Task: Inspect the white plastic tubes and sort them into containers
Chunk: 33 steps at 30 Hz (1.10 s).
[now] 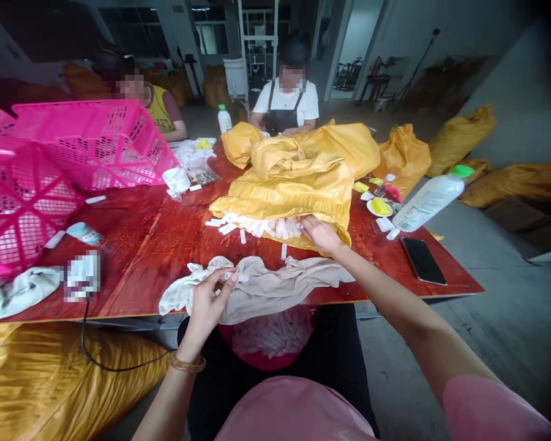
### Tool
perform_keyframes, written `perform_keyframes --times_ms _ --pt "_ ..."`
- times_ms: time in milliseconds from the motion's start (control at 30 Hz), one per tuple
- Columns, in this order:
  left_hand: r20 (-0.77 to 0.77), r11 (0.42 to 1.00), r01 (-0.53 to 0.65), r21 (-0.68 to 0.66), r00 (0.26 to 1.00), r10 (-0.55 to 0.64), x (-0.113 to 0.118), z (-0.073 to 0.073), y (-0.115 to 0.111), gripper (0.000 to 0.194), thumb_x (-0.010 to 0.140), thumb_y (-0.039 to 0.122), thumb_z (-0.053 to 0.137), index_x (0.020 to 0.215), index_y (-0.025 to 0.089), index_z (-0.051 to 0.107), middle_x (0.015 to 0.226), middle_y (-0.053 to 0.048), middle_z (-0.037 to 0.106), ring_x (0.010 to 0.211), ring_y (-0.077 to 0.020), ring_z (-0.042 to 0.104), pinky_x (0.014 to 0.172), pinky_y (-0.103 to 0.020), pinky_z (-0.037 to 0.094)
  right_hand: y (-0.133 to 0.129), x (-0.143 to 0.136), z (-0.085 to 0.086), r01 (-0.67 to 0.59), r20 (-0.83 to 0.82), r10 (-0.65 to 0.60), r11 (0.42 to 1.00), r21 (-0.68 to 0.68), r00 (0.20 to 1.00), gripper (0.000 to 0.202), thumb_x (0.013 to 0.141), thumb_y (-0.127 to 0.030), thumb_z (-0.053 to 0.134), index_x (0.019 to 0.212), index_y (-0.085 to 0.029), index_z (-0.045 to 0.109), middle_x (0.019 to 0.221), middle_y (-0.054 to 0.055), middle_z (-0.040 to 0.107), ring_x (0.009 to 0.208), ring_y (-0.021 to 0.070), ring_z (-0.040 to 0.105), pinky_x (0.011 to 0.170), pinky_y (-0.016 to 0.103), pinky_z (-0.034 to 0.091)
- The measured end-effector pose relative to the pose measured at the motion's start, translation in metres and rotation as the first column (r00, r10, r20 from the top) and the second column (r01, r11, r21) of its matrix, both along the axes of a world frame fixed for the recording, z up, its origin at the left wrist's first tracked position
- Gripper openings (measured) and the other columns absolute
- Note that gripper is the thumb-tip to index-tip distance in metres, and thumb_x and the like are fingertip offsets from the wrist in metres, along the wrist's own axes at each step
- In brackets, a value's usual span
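Note:
Over a pale cloth (275, 288) at the table's near edge, my left hand (213, 294) pinches a small white piece (237, 277) between thumb and fingers. My right hand (319, 234) reaches to the mouth of a yellow sack (294, 190), its fingertips closed on a small white piece beside the pile. Many similar white pieces (257, 225) spill from the sack onto the red table (138, 263). Single pieces lie apart, one just above the cloth (283, 252). A red container in my lap holds more white pieces (273, 334).
Pink baskets (96, 141) stand at the left. On the right are a white bottle (429, 199), a phone (423, 261) and a small dish with a yellow item (380, 207). Two people sit across the table. A cable hangs over the near left edge.

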<state>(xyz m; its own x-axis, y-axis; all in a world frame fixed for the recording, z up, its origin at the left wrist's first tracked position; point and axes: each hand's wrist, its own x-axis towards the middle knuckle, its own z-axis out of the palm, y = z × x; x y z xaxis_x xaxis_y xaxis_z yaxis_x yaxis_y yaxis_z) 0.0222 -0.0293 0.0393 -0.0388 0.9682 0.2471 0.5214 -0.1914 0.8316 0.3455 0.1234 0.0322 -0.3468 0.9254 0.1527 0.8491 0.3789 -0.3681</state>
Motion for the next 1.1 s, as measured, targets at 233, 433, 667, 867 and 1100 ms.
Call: perform_keyframes --times_ms 233,433,667,867,1100 --pt "0.195 0.998 0.037 0.044 0.98 -0.045 0.032 0.018 -0.028 0.03 0.087 0.041 0.067 0.107 0.019 0.071 0.073 0.0 0.065 0.062 -0.0129 0.057 0.057 -0.022 0.045 -0.127 -0.038 -0.009 -0.247 -0.662 0.058 0.949 -0.196 0.747 0.03 0.096 -0.046 0.054 0.094 -0.016 0.059 0.085 0.002 0.06 0.08 0.0162 0.056 0.076 0.027 0.044" --pt "0.337 0.992 0.129 -0.006 0.934 -0.119 0.052 0.011 -0.04 0.023 0.084 0.037 0.073 0.099 0.02 0.069 0.096 -0.005 0.067 0.092 -0.0179 0.063 0.08 -0.027 0.051 -0.182 -0.074 -0.002 -0.387 -0.867 -0.067 0.876 -0.288 0.493 0.031 0.092 -0.047 0.06 0.087 -0.016 0.059 0.079 -0.001 0.052 0.075 0.0122 0.048 0.07 0.024 0.039" --pt "0.496 0.994 0.088 -0.061 0.867 -0.046 0.046 0.013 -0.049 0.025 0.098 0.042 0.05 0.111 0.022 0.059 0.092 -0.004 0.07 0.092 -0.0196 0.068 0.086 -0.035 0.053 -0.195 -0.083 -0.003 -0.463 -0.839 -0.041 0.819 -0.339 0.543 0.033 0.095 -0.049 0.056 0.09 -0.016 0.058 0.071 -0.003 0.051 0.066 0.0105 0.049 0.064 0.022 0.038" --pt "-0.084 0.981 0.194 -0.02 0.977 -0.195 0.041 0.022 -0.063 0.031 0.096 0.037 0.055 0.123 0.021 0.057 0.108 -0.007 0.069 0.102 -0.0204 0.066 0.09 -0.031 0.051 -0.198 -0.082 -0.006 -0.395 -0.775 0.077 0.889 -0.231 0.628 0.029 0.096 -0.044 0.056 0.09 -0.016 0.061 0.079 -0.002 0.056 0.072 0.0119 0.052 0.067 0.022 0.039" --pt "-0.207 0.9 0.41 -0.149 0.877 -0.434 0.048 0.018 -0.06 0.016 0.1 0.038 0.048 0.1 0.022 0.052 0.089 -0.002 0.065 0.08 -0.0172 0.064 0.074 -0.028 0.047 -0.205 -0.079 -0.017 -0.221 -0.358 0.219 0.975 0.034 0.908 0.018 0.099 -0.026 0.047 0.105 -0.017 0.061 0.095 0.007 0.062 0.086 0.0197 0.058 0.078 0.03 0.045"
